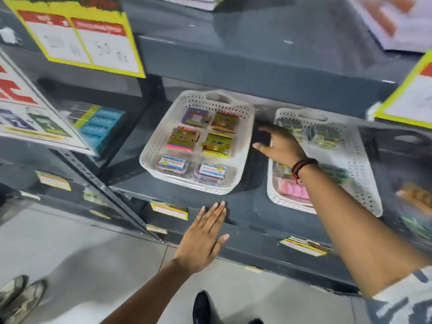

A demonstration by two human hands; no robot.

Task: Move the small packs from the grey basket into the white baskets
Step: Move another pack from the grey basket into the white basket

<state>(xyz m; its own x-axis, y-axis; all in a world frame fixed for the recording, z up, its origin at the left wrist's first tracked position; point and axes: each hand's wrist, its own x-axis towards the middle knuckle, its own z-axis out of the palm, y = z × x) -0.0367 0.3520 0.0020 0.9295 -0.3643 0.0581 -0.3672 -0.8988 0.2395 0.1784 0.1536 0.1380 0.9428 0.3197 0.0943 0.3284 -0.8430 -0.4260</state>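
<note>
Two white perforated baskets stand side by side on a grey metal shelf. The left white basket (pixel 149 157) holds several small colourful packs (pixel 184 139) laid in rows. The right white basket (pixel 364 183) holds blurred green and pink packs. A dark grey basket (pixel 408 148) shows partly at the far right, its contents blurred. My right hand (pixel 282 143) hovers with fingers spread over the gap between the two white baskets and holds nothing. My left hand (pixel 203 237) is flat and open, fingertips at the shelf's front edge below the left basket.
An upper shelf (pixel 257 66) overhangs the baskets closely. Yellow-edged price signs (pixel 79 36) hang at the upper left and right. Blue boxes (pixel 102 127) sit on the neighbouring shelf to the left. Another person's shoes (pixel 21 298) stand on the tiled floor at the lower left.
</note>
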